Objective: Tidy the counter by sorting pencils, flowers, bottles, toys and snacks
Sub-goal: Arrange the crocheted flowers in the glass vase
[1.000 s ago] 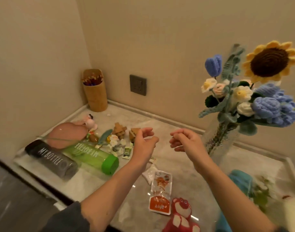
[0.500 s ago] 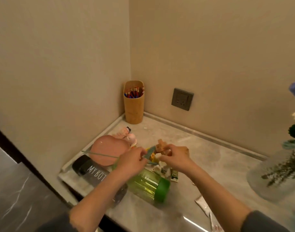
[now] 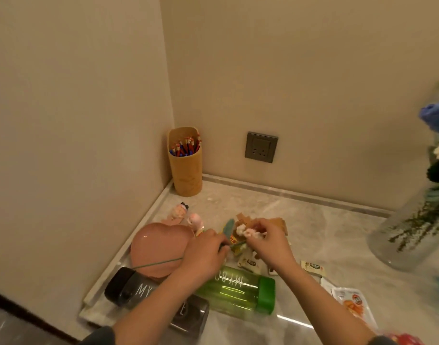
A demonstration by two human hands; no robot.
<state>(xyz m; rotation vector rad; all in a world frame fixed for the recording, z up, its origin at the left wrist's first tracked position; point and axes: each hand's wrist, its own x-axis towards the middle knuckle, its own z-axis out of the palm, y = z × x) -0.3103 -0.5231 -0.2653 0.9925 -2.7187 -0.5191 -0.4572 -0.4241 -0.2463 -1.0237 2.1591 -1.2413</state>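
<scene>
Flower (image 3: 241, 229) lifted, left hand (image 3: 204, 253) and right hand (image 3: 272, 245) gripping it over marble counter (image 3: 313, 220).

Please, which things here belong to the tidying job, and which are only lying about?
Belong to the job:
knitted white flower on a green stem, held by left hand and right hand
green clear plastic bottle
dark clear plastic bottle
small pink toy figure
orange snack packet
red and blue pencils in yellow cup

Just lying about:
grey wall socket
pink heart-shaped plate
</scene>
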